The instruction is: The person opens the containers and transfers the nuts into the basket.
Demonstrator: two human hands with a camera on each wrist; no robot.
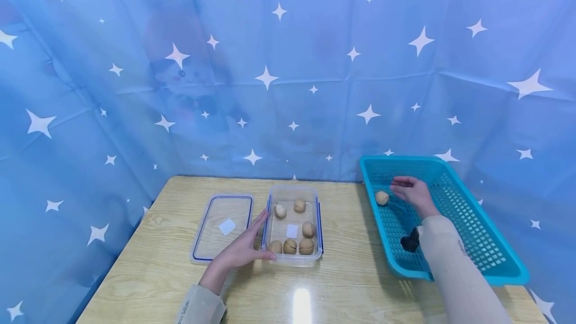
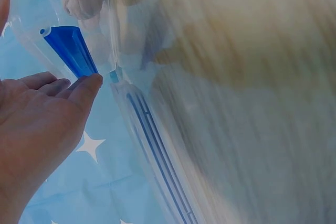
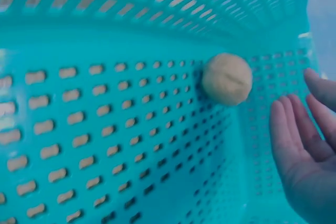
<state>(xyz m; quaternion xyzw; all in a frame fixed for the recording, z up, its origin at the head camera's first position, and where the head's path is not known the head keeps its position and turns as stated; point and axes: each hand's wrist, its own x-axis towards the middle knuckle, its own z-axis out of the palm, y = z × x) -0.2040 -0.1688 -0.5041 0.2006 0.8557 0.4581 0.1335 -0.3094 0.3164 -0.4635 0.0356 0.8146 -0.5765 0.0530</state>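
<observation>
A clear plastic box point(image 1: 294, 260) with blue side latches holds several walnuts point(image 1: 306, 246). At its left side is my left hand point(image 1: 243, 248), fingers extended along the wall and thumb by the front corner. In the left wrist view, its fingertips touch the blue latch point(image 2: 71, 51), which is flipped outward. My right hand point(image 1: 416, 196) reaches into a teal plastic basket point(image 1: 400, 158), fingers loosely bent and holding nothing. Just left of those fingers lies a single walnut point(image 1: 382, 197); the right wrist view shows a gap between this walnut point(image 3: 227, 79) and the hand point(image 3: 310, 161).
Left of the box, a clear lid point(image 1: 216, 221) with a blue seal lies flat on the wooden table point(image 1: 148, 249). Behind the table hangs a blue curtain point(image 1: 315, 129) with white stars. The basket's raised, perforated walls surround the right hand.
</observation>
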